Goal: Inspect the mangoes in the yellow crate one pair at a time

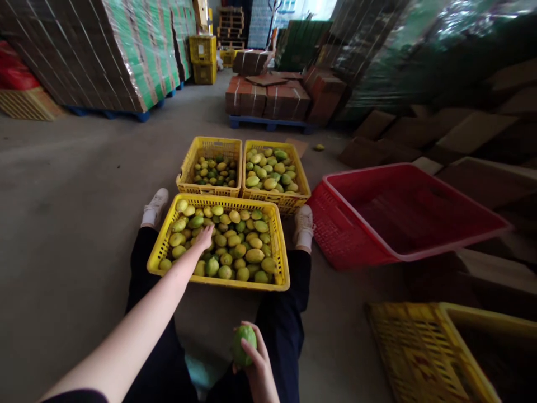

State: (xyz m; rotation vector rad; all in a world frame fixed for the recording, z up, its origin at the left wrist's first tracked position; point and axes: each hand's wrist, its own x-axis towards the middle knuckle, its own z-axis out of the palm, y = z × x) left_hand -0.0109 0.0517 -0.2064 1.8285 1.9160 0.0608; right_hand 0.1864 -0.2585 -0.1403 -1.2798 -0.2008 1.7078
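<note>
In front of me is a yellow plastic crate [281,246] filled with green and yellow lemons [254,256]. My left hand [205,237] reaches into its left-centre part, down at the fruit. The back of that hand hides most of its fingers, so whether it grips a lemon is unclear. Close to my body, above my lap, my right hand [258,355] is wrapped round a green lemon [244,346], with the thumb across its near side.
Behind stand two more yellow crates of lemons, a left crate [182,178] and a right crate [304,187]. To the right are a red basket [348,224] and another yellow crate [419,347]. Flattened cardboard [465,131] lies beyond. A stray lemon [319,148] rests on the floor.
</note>
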